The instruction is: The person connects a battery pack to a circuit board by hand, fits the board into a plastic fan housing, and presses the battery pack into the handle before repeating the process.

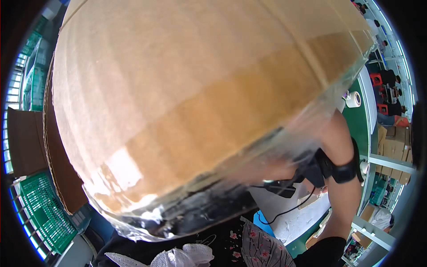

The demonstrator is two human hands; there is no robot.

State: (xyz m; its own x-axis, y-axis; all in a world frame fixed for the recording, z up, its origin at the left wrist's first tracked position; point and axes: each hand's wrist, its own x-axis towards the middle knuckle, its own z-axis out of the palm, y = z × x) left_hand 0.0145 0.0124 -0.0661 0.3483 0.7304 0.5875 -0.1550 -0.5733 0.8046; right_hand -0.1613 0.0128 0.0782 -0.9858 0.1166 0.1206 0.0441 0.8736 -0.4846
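Observation:
A large cardboard box (pixel 178 80) fills most of the head view, close up and tilted, with wide brown tape (pixel 231 111) along its near edge. Clear film, wrinkled and shiny, wraps that edge. My right forearm rises from the lower right, wearing a black strap (pixel 344 172) and a dark device with a cable. My right hand (pixel 329 135) reaches to the box's right edge at the clear film; its fingers are blurred and partly covered, so their grip is unclear. My left hand does not show; the box blocks much of the view.
A green-topped table (pixel 362 120) with a white tape roll (pixel 354 99) lies beyond my right arm. On the left stand a green plastic crate (pixel 46 213) and an upright brown cardboard piece (pixel 24 142). Several people, red stools and stacked boxes (pixel 393 149) are far right.

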